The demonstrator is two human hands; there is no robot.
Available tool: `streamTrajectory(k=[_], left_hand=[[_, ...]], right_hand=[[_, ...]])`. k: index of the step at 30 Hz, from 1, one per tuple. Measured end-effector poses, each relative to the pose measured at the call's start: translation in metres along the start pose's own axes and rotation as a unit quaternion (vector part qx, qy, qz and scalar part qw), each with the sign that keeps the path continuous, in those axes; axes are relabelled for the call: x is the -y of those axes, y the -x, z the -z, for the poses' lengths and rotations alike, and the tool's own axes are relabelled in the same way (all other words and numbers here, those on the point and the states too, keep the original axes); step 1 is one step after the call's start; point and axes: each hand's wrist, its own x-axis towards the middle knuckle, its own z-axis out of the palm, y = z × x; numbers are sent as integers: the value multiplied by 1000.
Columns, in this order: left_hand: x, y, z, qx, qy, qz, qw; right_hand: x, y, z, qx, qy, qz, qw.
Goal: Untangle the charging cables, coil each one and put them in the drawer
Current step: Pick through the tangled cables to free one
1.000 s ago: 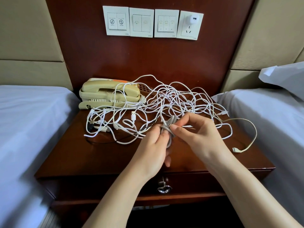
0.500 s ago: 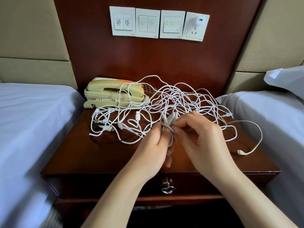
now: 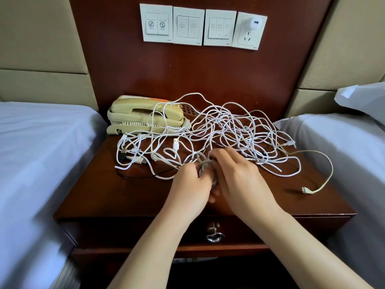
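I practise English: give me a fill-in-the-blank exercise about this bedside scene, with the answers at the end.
The beige corded telephone stands at the back ____ corner of the dark wooden nightstand.
The nightstand's drawer with the metal ring pull is ____.
The left hand and the right hand grip the small grey cable coil, ____ hands in all.
The white USB charger sits in the wall socket ____ of the three switch panels.
Answers: left; closed; two; right.
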Motion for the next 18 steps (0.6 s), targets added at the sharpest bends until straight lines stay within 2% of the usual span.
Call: streamTrajectory(k=[7,18], left_hand=[[-1,2,-2,-19,-35,6,999],[-1,-2,-15,-42,7,50,998]], right_hand=[[-16,-4,-1,42,-11,25,999],[-23,-10,2,132,52,50,989]])
